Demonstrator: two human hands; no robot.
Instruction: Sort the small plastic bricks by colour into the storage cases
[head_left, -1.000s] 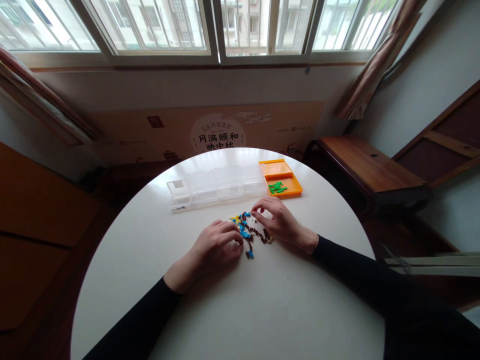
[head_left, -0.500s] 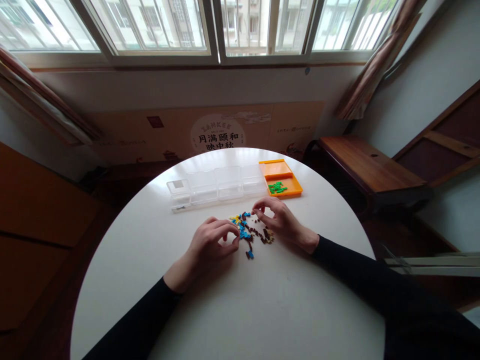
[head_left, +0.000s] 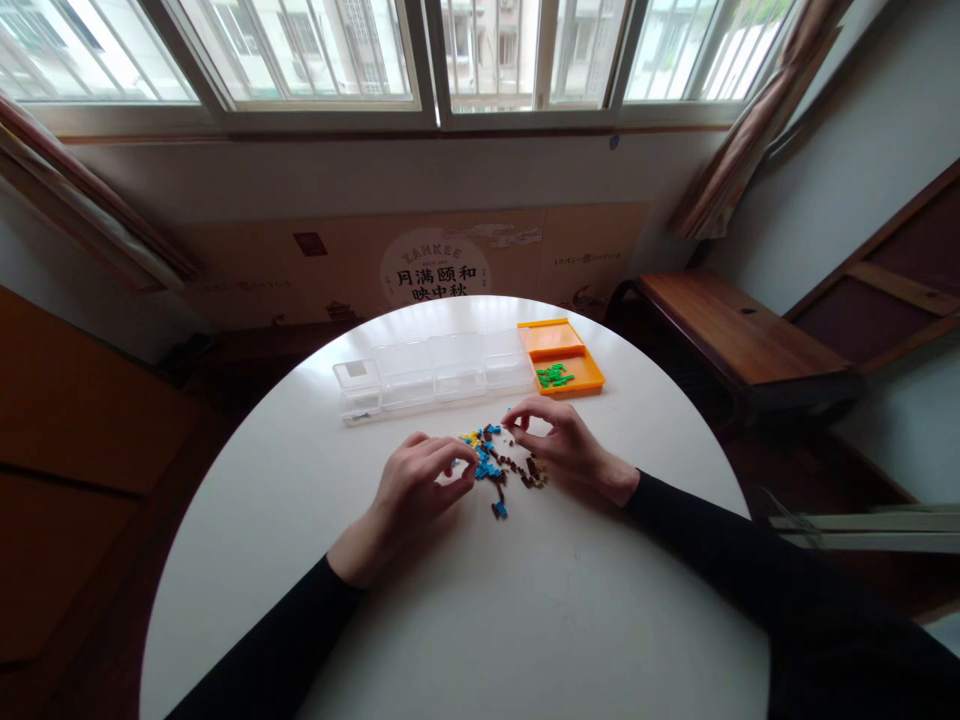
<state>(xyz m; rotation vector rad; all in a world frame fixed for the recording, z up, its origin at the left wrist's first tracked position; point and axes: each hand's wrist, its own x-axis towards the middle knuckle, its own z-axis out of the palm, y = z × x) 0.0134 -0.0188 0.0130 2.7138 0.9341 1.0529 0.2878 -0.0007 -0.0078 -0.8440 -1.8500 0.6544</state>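
Note:
A loose pile of small building bricks lies mid-table between my hands: blue bricks, yellow bricks and dark brown bricks. My left hand is at the pile's left edge, thumb and forefinger brought together in a pinch. Anything between those fingertips is too small to tell. On the far right side, my right hand also pinches, its fingertips just above the table beside the pile. What it holds, if anything, I cannot make out. Green bricks lie in the orange tray beyond my right hand.
A clear plastic compartment box stands left of the orange tray, near the far edge of the round white table. A wooden bench is at the right, and a printed cardboard panel leans under the window.
My left hand has shifted slightly left, showing a little more of the blue bricks. The right fingertips have moved very little. The tray and box stay put.

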